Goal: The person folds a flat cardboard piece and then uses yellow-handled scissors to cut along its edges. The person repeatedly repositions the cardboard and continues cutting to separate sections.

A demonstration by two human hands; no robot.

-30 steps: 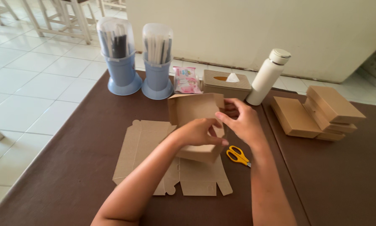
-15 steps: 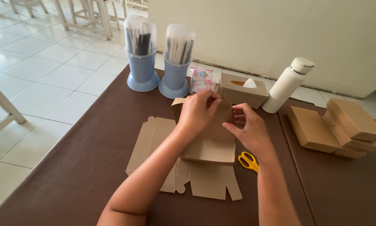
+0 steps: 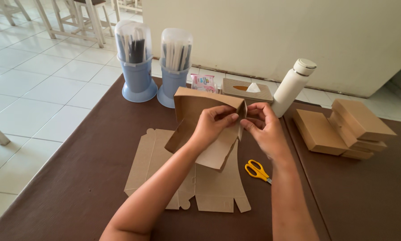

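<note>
Head view: both hands' fingers point(image 3: 227, 119) pinch cardboard box point(image 3: 196, 109); scissors point(image 3: 256, 171) beside.

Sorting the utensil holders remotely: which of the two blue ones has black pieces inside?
The left blue holder, farther from the white bottle: dark utensils show under its clear dome. The right holder holds mostly pale ones.

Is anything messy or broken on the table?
Nothing looks broken or spilled. The stack of boxes at the right is a bit crooked, with the top ones lying askew on those below. Both hands, left hand and right hand, hold a half-folded box above flat cardboard, with scissors beside.
</note>
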